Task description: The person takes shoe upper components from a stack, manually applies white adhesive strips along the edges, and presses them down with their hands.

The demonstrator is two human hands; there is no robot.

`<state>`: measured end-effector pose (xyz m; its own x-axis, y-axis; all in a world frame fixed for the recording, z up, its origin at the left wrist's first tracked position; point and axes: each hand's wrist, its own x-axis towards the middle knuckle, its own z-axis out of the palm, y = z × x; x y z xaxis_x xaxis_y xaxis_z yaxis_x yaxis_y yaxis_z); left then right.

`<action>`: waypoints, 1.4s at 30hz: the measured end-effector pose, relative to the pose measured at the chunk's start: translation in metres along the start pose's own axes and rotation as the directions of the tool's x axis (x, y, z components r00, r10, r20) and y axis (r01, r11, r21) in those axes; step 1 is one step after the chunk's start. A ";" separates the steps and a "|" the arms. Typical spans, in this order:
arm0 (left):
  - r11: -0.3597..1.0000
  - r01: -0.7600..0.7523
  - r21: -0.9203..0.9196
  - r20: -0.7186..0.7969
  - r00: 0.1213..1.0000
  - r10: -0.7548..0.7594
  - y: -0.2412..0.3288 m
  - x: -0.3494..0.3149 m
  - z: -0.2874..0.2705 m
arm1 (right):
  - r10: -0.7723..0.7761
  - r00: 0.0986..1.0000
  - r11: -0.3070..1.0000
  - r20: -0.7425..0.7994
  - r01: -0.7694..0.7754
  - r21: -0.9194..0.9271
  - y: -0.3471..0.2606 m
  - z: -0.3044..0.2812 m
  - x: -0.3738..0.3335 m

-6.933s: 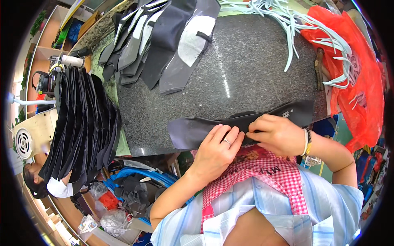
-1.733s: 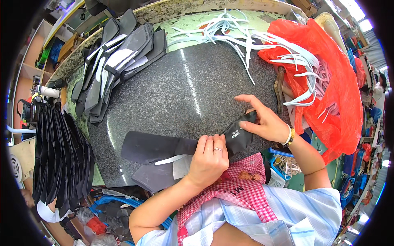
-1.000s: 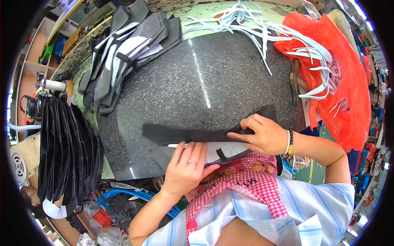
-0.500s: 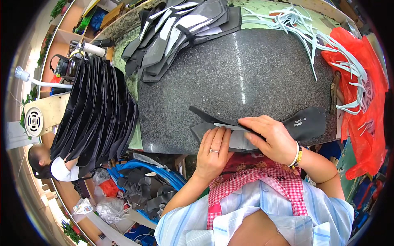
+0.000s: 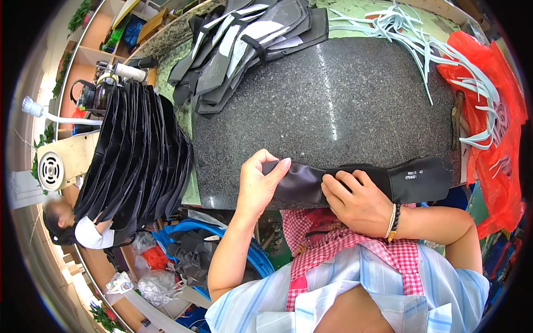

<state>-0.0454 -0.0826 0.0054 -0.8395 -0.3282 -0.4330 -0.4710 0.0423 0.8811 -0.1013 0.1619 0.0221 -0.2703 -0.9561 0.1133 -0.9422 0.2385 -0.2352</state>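
Left hand [image 5: 261, 186] grip pinched on left end of long black curved fabric strip [image 5: 355, 183]; right hand [image 5: 361, 202] presses its middle flat, fingers together. Strip lies along near edge of dark speckled granite counter [image 5: 333, 105]. Since half second ago: pale lining no longer visible, strip now folded closed, straightened. Strip's underside hidden. Stack of black-and-grey cut pieces [image 5: 250, 39] at far edge; white straps [image 5: 422, 44], orange plastic bag [image 5: 494, 127] at right.
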 end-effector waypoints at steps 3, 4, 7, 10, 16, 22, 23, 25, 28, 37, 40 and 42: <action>0.989 -0.001 -0.149 0.060 0.998 0.010 0.001 -0.001 0.002 | 0.014 1.000 1.000 0.006 -0.014 -0.003 0.002 0.001 -0.002; 0.985 -0.018 -0.171 0.024 0.999 0.022 0.002 -0.004 0.005 | 0.000 0.999 1.000 0.035 -0.001 0.002 0.004 -0.002 -0.002; 0.980 -0.022 -0.199 -0.008 1.000 0.021 0.004 -0.006 0.004 | -0.013 0.999 1.000 0.049 0.013 0.013 0.001 -0.004 0.001; 0.949 0.000 -0.314 0.016 1.000 0.006 0.004 -0.007 0.001 | -0.011 0.998 1.000 0.058 0.009 0.028 0.000 -0.006 0.003; 0.772 -0.355 0.527 -0.072 0.887 0.456 0.012 -0.004 0.012 | 0.015 0.995 0.998 0.099 -0.009 -0.057 -0.005 -0.002 0.005; 0.307 -0.596 0.742 0.206 0.639 0.741 0.008 -0.016 0.026 | 0.232 0.942 0.973 0.242 -0.222 -0.069 -0.023 -0.012 0.046; 0.344 -0.585 0.735 0.225 0.688 0.689 0.000 -0.024 0.029 | 0.244 0.937 0.970 0.251 -0.233 -0.073 -0.013 -0.013 0.037; 0.399 -0.547 0.736 0.261 0.773 0.578 0.005 -0.037 0.025 | 0.073 0.993 0.936 0.091 -0.100 0.339 0.019 -0.014 0.000; 0.269 -0.614 0.742 0.396 0.725 0.564 0.009 -0.049 0.041 | 0.200 0.973 0.834 0.119 -0.233 0.499 0.046 -0.035 -0.044; -0.043 -0.826 0.561 0.682 0.433 0.590 0.018 -0.037 0.074 | 0.072 0.990 0.924 0.125 -0.113 0.366 0.041 -0.029 -0.048; -0.133 -0.789 0.600 0.701 0.439 0.562 0.019 -0.053 0.085 | -0.016 0.997 0.963 0.082 -0.006 0.269 0.045 -0.024 -0.058; -0.133 -0.784 0.606 0.645 0.387 0.659 0.001 -0.046 0.097 | -0.059 0.994 0.874 0.095 0.006 0.486 0.060 -0.042 -0.058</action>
<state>-0.0337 0.0243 0.0081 -0.8099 0.5092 0.2910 0.5565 0.8239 0.1072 -0.1504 0.2389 0.0418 -0.1939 -0.9804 0.0352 -0.7287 0.1199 -0.6742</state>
